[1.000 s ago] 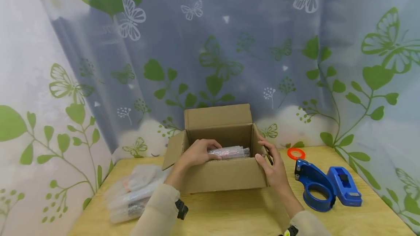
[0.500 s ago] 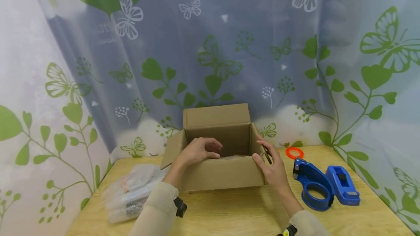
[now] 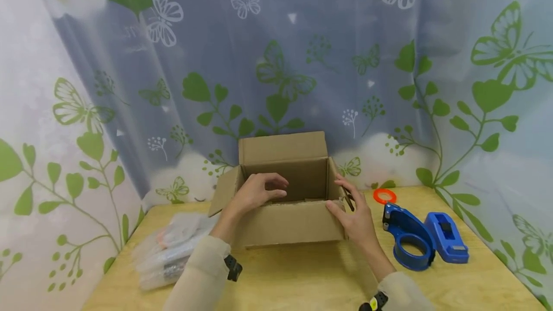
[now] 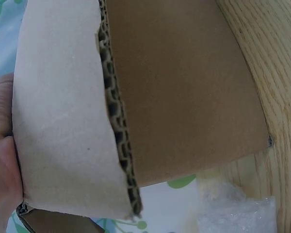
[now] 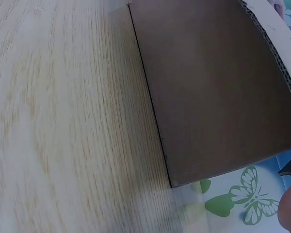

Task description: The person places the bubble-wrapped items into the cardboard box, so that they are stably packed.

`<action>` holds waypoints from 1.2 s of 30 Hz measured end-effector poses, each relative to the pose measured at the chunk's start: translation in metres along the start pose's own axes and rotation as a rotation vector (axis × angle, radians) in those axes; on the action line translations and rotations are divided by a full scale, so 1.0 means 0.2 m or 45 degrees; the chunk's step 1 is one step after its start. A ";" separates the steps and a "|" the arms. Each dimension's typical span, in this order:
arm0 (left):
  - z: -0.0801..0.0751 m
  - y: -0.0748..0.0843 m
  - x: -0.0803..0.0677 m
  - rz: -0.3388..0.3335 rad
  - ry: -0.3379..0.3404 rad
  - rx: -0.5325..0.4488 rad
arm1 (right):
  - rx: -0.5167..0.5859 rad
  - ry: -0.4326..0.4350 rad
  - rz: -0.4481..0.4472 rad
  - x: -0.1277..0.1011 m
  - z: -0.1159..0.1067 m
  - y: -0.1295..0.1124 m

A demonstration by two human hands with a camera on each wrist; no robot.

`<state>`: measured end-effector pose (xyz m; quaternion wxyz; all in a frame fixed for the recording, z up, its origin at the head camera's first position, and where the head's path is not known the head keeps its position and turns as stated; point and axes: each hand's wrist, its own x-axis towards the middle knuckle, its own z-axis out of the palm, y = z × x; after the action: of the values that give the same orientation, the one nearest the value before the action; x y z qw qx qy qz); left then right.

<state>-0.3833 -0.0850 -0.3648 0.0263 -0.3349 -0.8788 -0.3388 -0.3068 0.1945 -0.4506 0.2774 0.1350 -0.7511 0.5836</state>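
An open cardboard box [image 3: 294, 224] sits between the two hands, on a wood-grain table [image 3: 285, 282]. The left hand [image 3: 257, 191] reaches over the box's front left corner, fingers loosely curved and thumb apart, with nothing visible between them. The right hand [image 3: 356, 215] grips the front right corner, thumb at the front rim and fingers along the right side. Beyond the hands the rear flap [image 3: 282, 148] stands up; just left of the left hand, the left flap [image 3: 224, 193] slants outward. Bubble-wrapped packages [image 3: 168, 253] lie beside the left forearm. Right of the right hand are a blue tape dispenser [image 3: 412, 251], a smaller blue tool [image 3: 447, 239] next to it and, farther off, an orange ring [image 3: 384, 196].
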 end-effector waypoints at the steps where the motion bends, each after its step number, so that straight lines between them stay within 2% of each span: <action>1: 0.00 0.00 0.00 0.006 0.030 -0.009 | -0.008 0.009 -0.010 0.00 0.00 0.00; 6: -0.03 0.00 -0.03 0.030 0.119 -0.069 | -0.057 0.017 -0.029 -0.01 0.02 -0.03; 14: -0.15 -0.01 -0.17 0.031 0.072 -0.145 | -0.061 0.012 0.025 -0.03 0.03 -0.03; 17: -0.24 -0.02 -0.25 0.004 0.108 -0.120 | -0.064 0.019 0.031 -0.03 0.02 -0.03; 21: -0.36 -0.05 -0.38 -0.091 0.180 -0.059 | -0.046 0.023 0.026 -0.02 0.03 -0.04; 25: -0.44 -0.13 -0.49 -0.156 0.238 -0.035 | -0.033 0.025 0.016 -0.01 0.04 -0.04; 30: -0.50 -0.23 -0.62 -0.165 0.217 0.018 | -0.007 0.045 0.006 -0.01 0.04 -0.03; 36: -0.53 -0.31 -0.79 -0.247 0.170 0.098 | -0.005 0.040 -0.028 -0.01 0.05 -0.02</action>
<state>-0.3177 -0.2752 -0.3620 0.0648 -0.2236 -0.9158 -0.3273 -0.3053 0.1843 -0.4500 0.2959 0.1335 -0.7463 0.5810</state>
